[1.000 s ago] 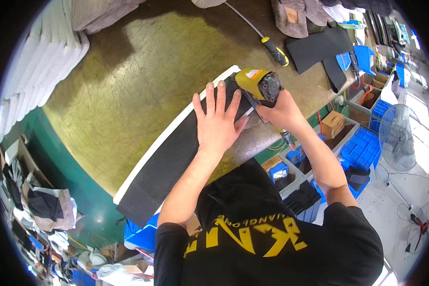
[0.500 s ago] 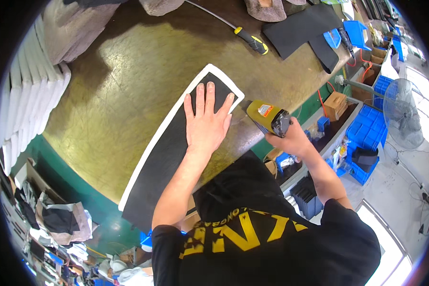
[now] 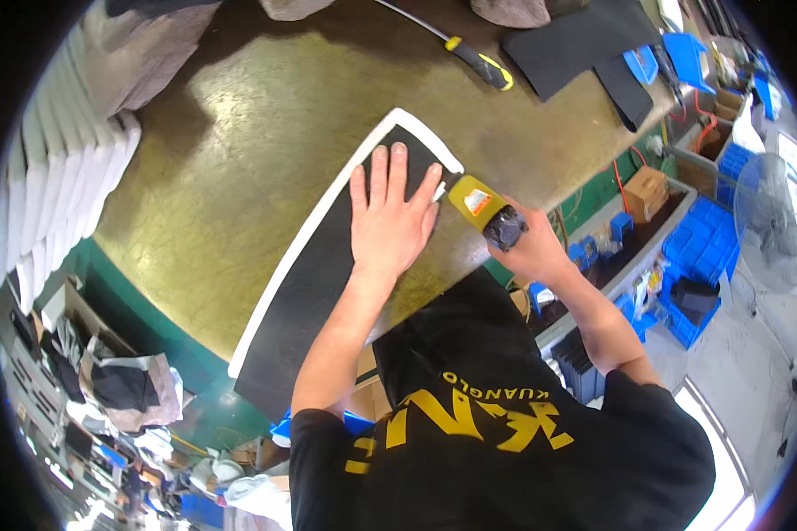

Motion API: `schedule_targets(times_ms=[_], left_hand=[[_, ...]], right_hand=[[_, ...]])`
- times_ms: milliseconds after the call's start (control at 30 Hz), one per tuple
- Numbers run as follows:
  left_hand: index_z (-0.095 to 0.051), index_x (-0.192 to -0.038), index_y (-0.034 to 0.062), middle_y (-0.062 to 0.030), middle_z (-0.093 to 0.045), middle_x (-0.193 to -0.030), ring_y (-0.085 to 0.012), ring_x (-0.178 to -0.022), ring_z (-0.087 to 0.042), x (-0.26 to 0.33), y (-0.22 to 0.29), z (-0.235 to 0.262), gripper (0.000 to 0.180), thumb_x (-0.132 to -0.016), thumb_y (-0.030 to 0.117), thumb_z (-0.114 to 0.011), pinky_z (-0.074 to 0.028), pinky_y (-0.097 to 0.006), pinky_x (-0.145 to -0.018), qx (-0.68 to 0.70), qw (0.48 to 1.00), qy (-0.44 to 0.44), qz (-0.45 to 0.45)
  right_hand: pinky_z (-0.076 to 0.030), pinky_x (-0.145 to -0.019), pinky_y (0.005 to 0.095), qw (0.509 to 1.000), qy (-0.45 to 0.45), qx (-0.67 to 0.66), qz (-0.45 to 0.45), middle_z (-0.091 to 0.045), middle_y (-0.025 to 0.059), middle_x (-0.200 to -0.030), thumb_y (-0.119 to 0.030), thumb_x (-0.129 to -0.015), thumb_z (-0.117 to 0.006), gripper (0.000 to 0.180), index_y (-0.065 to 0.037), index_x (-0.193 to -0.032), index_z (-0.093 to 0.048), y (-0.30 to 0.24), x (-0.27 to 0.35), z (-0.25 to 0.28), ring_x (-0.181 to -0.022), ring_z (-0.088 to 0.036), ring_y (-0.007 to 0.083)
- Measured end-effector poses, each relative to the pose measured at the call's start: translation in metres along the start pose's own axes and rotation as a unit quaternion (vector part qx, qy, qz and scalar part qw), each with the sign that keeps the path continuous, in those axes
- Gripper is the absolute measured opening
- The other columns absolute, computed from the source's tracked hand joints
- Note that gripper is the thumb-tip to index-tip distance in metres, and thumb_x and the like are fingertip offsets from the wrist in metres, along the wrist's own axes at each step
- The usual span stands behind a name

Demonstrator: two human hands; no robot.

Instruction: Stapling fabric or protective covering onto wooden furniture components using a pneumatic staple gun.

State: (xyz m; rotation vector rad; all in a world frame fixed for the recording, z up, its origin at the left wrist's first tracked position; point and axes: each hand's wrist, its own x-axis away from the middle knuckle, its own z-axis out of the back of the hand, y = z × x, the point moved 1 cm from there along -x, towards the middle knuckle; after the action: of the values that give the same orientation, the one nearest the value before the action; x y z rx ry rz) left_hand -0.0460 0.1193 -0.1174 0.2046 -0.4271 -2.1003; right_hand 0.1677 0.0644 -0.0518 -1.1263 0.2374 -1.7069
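A long curved panel [image 3: 305, 252], black on its face with a raised white border, lies across the table and hangs past its near edge. My left hand [image 3: 392, 212] presses flat on the black face near the far end, fingers spread. Wrapped round a yellow-and-black staple gun [image 3: 476, 200], my right hand [image 3: 533, 246] keeps it at the panel's right far corner. The gun's nose is against or just beside the white border; exact contact is hidden.
A screwdriver [image 3: 480, 64] with a black-and-yellow handle lies farther back on the table [image 3: 266, 106]. Black sheets [image 3: 584, 44] sit at the far right. White padded panels [image 3: 58, 177] are stacked at left. Blue crates [image 3: 700, 234] and a fan [image 3: 762, 212] stand beyond the right edge.
My right hand has brought the staple gun left, up against the panel's corner. My left hand stays flat on the panel. The whole view has shifted slightly.
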Motion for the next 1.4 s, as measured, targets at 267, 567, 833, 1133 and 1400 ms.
schedule_targets(times_ms=[267, 567, 833, 1133, 1400], left_hand=[[-0.054, -0.141, 0.0110, -0.0247, -0.038, -0.155, -0.0446, -0.145, -0.033, 0.091, -0.037, 0.022, 0.058, -0.090, 0.035, -0.068, -0.025, -0.060, -0.118, 0.003, 0.984, 0.051, 0.171], [-0.063, -0.134, 0.0107, -0.0271, -0.048, -0.138, -0.0411, -0.121, -0.049, 0.316, -0.132, 0.069, 0.062, -0.083, 0.044, -0.077, -0.040, -0.053, -0.098, -0.116, 0.889, 0.118, 0.427], [-0.071, -0.117, 0.0103, -0.0104, -0.062, -0.071, -0.0234, -0.062, -0.060, 0.320, -0.175, 0.066, 0.048, -0.080, 0.037, -0.084, -0.050, -0.035, -0.060, 0.284, 0.849, 0.109, 0.432], [-0.072, -0.117, 0.0131, -0.0107, -0.067, -0.077, -0.0234, -0.065, -0.063, 0.323, -0.178, 0.062, 0.038, -0.085, 0.035, -0.078, -0.050, -0.036, -0.064, 0.405, 0.813, 0.122, 0.400], [-0.071, -0.118, 0.0171, -0.0115, -0.069, -0.079, -0.0291, -0.070, -0.067, 0.321, -0.181, 0.062, 0.033, -0.090, 0.034, -0.072, -0.051, -0.041, -0.065, 0.375, 0.844, 0.097, 0.371]], right_hand=[[-0.053, -0.070, 0.0316, 0.987, 0.005, -0.074, -0.139, -0.069, 0.0077, -0.089, -0.012, -0.083, -0.080, 0.032, 0.005, -0.101, -0.060, 0.023, 0.014, 0.008, -0.077, -0.063, 0.0129], [-0.052, -0.081, 0.0314, 0.993, -0.074, -0.059, -0.076, -0.067, 0.0103, -0.102, -0.017, -0.080, -0.086, 0.052, 0.004, -0.113, -0.052, -0.028, 0.066, -0.081, -0.091, -0.065, 0.0172], [-0.051, -0.085, 0.0345, 0.976, -0.163, 0.057, 0.129, -0.069, 0.0172, -0.101, -0.025, -0.077, -0.085, 0.046, -0.002, -0.113, -0.066, -0.136, 0.103, -0.210, -0.095, -0.067, 0.0311], [-0.054, -0.068, 0.0419, 0.984, -0.173, 0.013, 0.043, -0.070, 0.0159, -0.078, -0.014, -0.077, -0.076, 0.019, -0.001, -0.087, -0.066, -0.184, 0.102, -0.274, -0.075, -0.069, 0.0362], [-0.054, -0.066, 0.0413, 0.988, -0.142, 0.032, 0.055, -0.070, 0.0160, -0.077, -0.013, -0.080, -0.071, 0.016, 0.000, -0.088, -0.066, -0.187, 0.097, -0.292, -0.075, -0.071, 0.0340]])
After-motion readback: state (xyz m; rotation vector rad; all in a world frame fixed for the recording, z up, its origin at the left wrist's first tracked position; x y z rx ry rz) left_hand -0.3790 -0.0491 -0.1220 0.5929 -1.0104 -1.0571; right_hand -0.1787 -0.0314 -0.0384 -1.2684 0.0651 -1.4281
